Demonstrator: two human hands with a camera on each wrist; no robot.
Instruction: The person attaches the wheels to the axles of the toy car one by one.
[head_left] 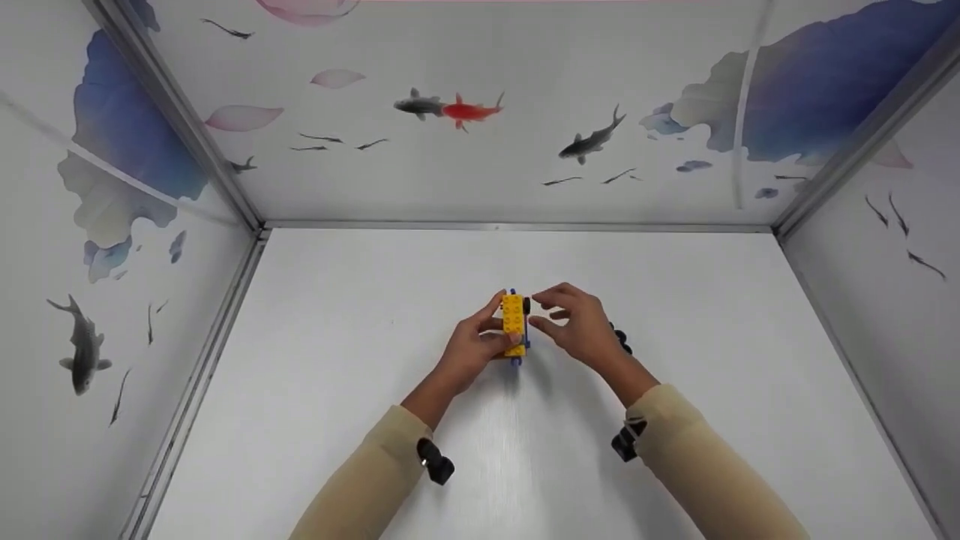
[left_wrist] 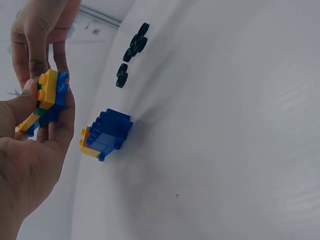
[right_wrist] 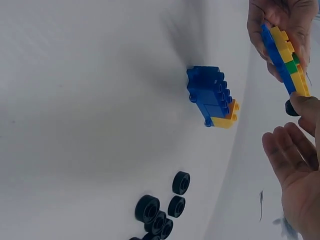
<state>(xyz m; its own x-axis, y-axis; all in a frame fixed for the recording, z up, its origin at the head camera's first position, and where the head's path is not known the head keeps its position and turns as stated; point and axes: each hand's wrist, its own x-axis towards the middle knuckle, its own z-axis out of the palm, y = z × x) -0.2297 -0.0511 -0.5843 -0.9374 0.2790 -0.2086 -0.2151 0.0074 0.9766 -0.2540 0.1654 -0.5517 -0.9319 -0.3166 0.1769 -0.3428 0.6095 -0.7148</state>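
My left hand grips a toy vehicle body of yellow, green and blue building bricks, its studded yellow top facing up in the head view. A small black wheel sits at the blue side of the body. Beside it is my right hand, the thumb right at the wheel and the other fingers spread and loosely bent. Below the hands, a second brick assembly, blue with a yellow end, stands on the white table. Several black wheels lie in a group near my right hand.
The white tabletop is enclosed by side walls and a back wall printed with fish and petals. Metal rails run along the edges. In the head view the right hand partly covers the loose wheels.
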